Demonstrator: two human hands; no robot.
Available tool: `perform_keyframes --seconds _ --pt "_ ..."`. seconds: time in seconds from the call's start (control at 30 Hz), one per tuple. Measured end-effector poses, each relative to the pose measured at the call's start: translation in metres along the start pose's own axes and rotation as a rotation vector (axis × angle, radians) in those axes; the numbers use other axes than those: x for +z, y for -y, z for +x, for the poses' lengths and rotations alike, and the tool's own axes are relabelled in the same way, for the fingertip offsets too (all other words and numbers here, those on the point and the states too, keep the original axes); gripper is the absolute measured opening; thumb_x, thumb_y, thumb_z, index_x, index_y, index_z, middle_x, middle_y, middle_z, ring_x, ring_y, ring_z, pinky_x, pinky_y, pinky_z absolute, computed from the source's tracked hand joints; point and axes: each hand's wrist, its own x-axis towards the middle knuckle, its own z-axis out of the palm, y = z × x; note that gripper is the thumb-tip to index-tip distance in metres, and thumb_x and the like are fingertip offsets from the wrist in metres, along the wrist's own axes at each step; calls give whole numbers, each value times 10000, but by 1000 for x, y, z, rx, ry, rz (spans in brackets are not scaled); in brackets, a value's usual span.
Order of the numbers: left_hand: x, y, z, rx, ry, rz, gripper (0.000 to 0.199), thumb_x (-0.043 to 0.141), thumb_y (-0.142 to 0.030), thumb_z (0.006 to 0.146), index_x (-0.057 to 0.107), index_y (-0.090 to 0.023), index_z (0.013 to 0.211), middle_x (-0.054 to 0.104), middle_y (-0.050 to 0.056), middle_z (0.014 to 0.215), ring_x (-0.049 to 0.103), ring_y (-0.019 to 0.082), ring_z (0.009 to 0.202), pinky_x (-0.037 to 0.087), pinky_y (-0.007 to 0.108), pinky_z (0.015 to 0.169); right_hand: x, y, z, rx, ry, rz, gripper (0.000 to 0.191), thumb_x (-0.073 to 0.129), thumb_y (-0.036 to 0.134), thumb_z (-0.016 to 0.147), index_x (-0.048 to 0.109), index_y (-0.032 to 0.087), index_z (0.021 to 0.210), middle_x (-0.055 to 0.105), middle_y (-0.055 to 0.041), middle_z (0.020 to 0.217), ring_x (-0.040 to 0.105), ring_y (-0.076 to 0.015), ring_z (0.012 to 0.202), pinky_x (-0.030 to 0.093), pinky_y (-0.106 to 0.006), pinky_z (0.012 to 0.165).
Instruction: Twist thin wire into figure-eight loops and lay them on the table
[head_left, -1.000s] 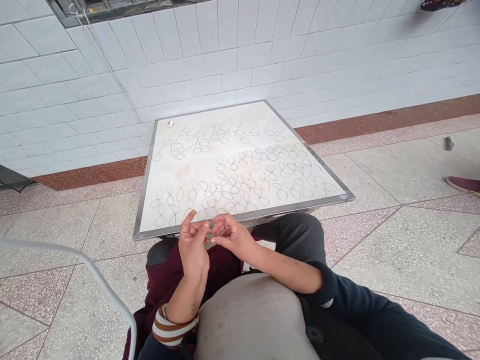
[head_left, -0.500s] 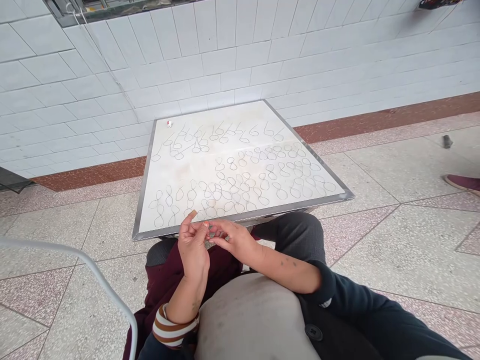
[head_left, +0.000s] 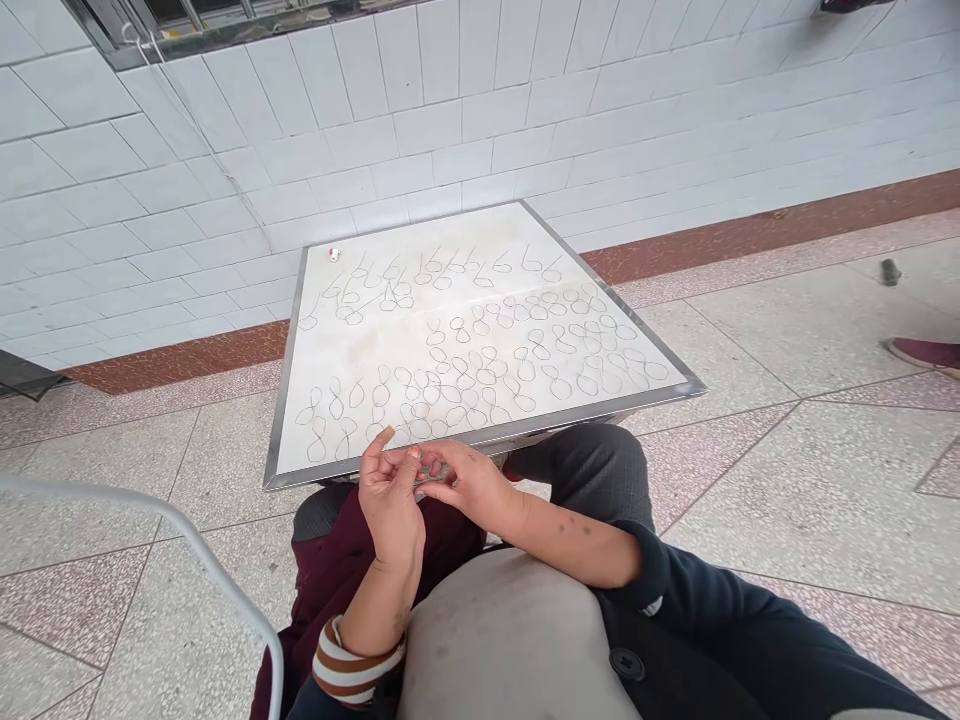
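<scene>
Both hands meet over my lap, just at the near edge of a white table [head_left: 360, 350] with a grey metal rim. The thumb and forefinger of my left hand [head_left: 394, 500] are pressed together; whatever they pinch is too small to make out. My right hand [head_left: 476, 485] is close against it on the right, fingers bent together, and its fingertips hold something too fine to see. Many thin wire pieces lie on the tabletop: figure-eight shapes [head_left: 555, 381] toward the near and right parts, and single loops with straight tails [head_left: 532, 262] along the far part.
A small white and red item [head_left: 334, 255] sits at the table's far left corner. Behind stands a white tiled wall [head_left: 427, 130]. A grey curved metal bar [head_left: 187, 535] is at the left. At the right edge is another person's dark red shoe [head_left: 926, 352].
The view has shifted slightly. My hands stay together at the table's near edge, with only small movements of the fingers.
</scene>
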Motion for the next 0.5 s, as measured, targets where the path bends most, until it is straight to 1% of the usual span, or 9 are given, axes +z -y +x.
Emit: perform_keyframes --seconds 0.13,0.27,0.4,0.5 --pt "1 2 1 12 13 23 467 771 -195 714 608 -201 1151 617 -51 674 616 110 642 470 219 604 -2 0 1 8 -20 -33 334 679 335 851 610 258 1169 682 -58 982 631 -187 804 530 -326 705" --pt "0 2 2 18 35 49 450 767 -208 720 614 -197 1142 630 -47 680 618 113 640 485 238 635 -6 0 -1 5 -14 -50 323 672 363 861 626 247 1159 700 -63 998 648 -186 793 531 -327 726" --pt "-2 3 3 14 58 69 453 762 -209 725 618 -196 1154 645 -37 696 616 114 653 480 233 639 -10 -1 -1 -2 -9 -71 308 652 393 876 636 251 1149 711 -63 990 662 -202 847 530 -342 777" --pt "-2 5 3 11 52 70 466 767 -206 722 611 -199 1161 646 -37 697 602 109 647 471 226 631 -12 -4 0 13 -14 -56 321 674 410 855 634 245 1128 704 -65 992 662 -204 871 539 -340 775"
